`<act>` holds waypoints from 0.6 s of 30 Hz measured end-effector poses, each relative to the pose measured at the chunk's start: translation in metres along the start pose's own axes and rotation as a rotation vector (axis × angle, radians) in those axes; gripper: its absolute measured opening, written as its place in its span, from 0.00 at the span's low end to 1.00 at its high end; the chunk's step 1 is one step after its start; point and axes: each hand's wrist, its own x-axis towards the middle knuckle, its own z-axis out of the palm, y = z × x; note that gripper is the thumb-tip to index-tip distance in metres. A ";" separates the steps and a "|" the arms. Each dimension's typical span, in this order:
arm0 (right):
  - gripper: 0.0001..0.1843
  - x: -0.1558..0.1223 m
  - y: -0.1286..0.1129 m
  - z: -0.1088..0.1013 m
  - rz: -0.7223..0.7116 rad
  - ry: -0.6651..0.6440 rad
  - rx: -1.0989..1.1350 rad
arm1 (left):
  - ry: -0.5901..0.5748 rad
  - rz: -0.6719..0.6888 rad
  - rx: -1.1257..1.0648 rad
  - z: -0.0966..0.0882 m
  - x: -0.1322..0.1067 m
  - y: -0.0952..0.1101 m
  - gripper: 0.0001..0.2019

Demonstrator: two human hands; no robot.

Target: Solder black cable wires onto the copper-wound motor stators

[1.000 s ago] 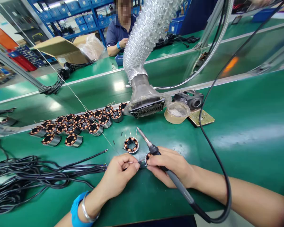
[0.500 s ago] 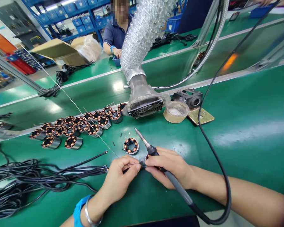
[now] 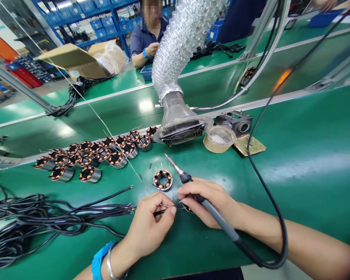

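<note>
In the head view my right hand [image 3: 211, 200] is closed around a soldering iron [image 3: 218, 219]. The iron's tip points up and away to the left, clear of any part. My left hand [image 3: 153, 221] pinches a black cable [image 3: 160, 212] and a thin solder wire [image 3: 125, 158], which runs up to the upper left. Fine wire ends span the small gap between my fingertips. A motor stator [image 3: 187, 207] with copper windings is mostly hidden behind my right fingers. Just beyond my hands another stator [image 3: 163, 180] lies on the green bench, its thin leads sticking up.
Several stators [image 3: 89, 174] stand in rows at the back left, above a heap of black cables [image 3: 26, 223]. A fume extractor hood [image 3: 181, 132] hangs centrally. A round tub [image 3: 218, 139], an iron holder [image 3: 236, 121] and a brass-coloured plate [image 3: 250, 145] sit right. A co-worker [image 3: 148, 39] sits opposite.
My fingertips have drawn slightly apart, and the black cable end and wires show more plainly between them. The iron stays in my right hand. The co-worker's hand has risen from the blue bin.
</note>
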 end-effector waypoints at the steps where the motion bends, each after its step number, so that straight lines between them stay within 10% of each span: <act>1: 0.16 0.000 0.001 0.000 -0.007 -0.010 -0.006 | -0.004 -0.003 0.004 0.000 0.000 0.000 0.08; 9: 0.17 0.000 0.000 0.000 -0.035 -0.007 0.015 | 0.054 0.121 0.148 -0.001 0.001 0.004 0.07; 18: 0.23 -0.005 0.006 -0.004 -0.094 -0.039 0.114 | 0.218 0.658 0.764 0.004 -0.010 -0.016 0.06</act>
